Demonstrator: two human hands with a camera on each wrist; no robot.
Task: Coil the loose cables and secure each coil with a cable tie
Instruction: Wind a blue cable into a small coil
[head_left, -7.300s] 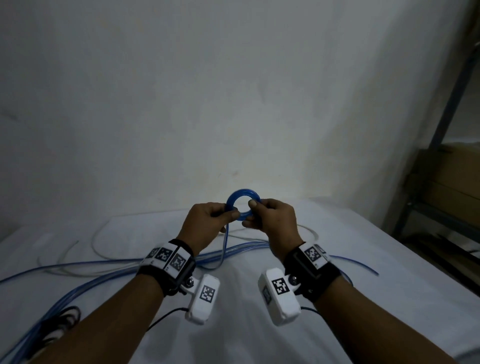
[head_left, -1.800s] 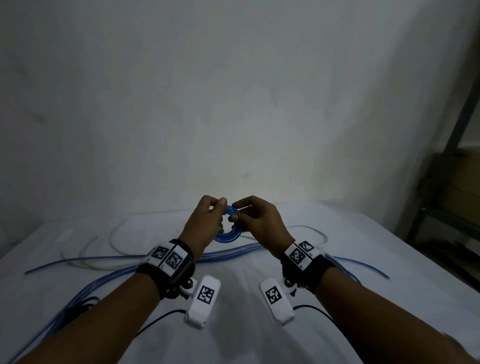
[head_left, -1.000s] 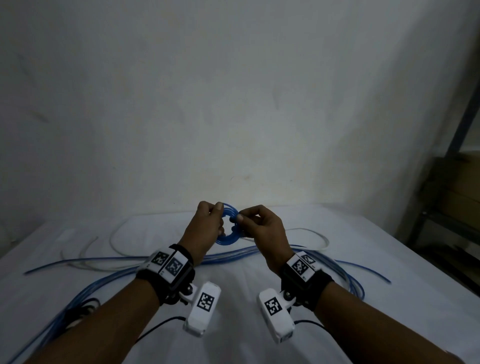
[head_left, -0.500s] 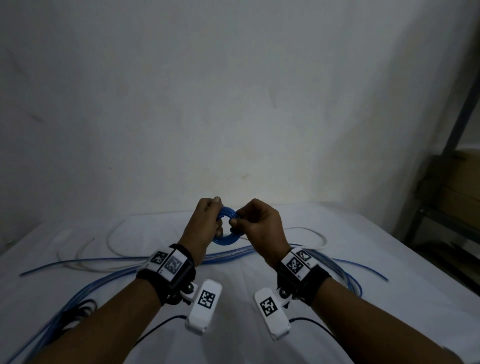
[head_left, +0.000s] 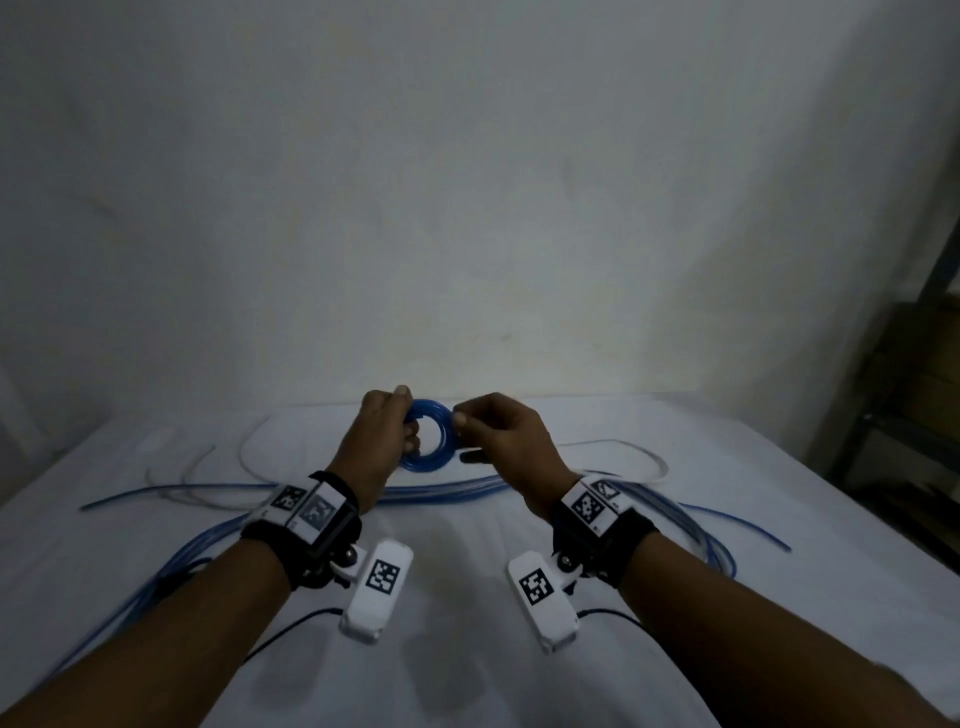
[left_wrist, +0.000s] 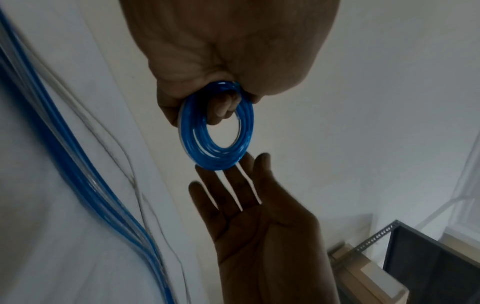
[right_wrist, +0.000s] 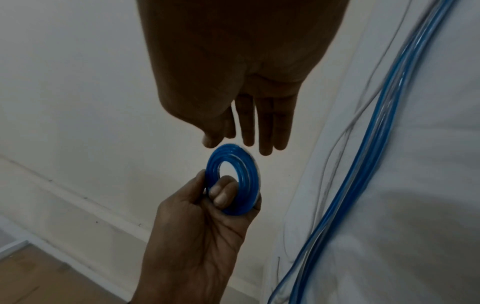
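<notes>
A small coil of blue cable (head_left: 429, 436) is held up above the white-covered table (head_left: 467, 597). My left hand (head_left: 408, 422) grips its left side, thumb on the rim and a finger through the hole. The left wrist view shows the coil (left_wrist: 215, 133) pinched in that hand (left_wrist: 223, 96). My right hand (head_left: 463, 431) is at the coil's right edge with straight fingers. In the right wrist view its fingertips (right_wrist: 265, 148) hover just off the coil (right_wrist: 233, 181), perhaps brushing it. I cannot make out a cable tie.
Long loose blue cables (head_left: 447, 491) run across the table beneath my hands and curl off to the right (head_left: 717, 540). A thin white cable (head_left: 623, 448) loops along the far edge. A metal shelf with boxes (head_left: 924, 395) stands at the right.
My right hand has let go of the coil's right side and its fingers have straightened. My left hand keeps its grip, and the coil now faces me more squarely.
</notes>
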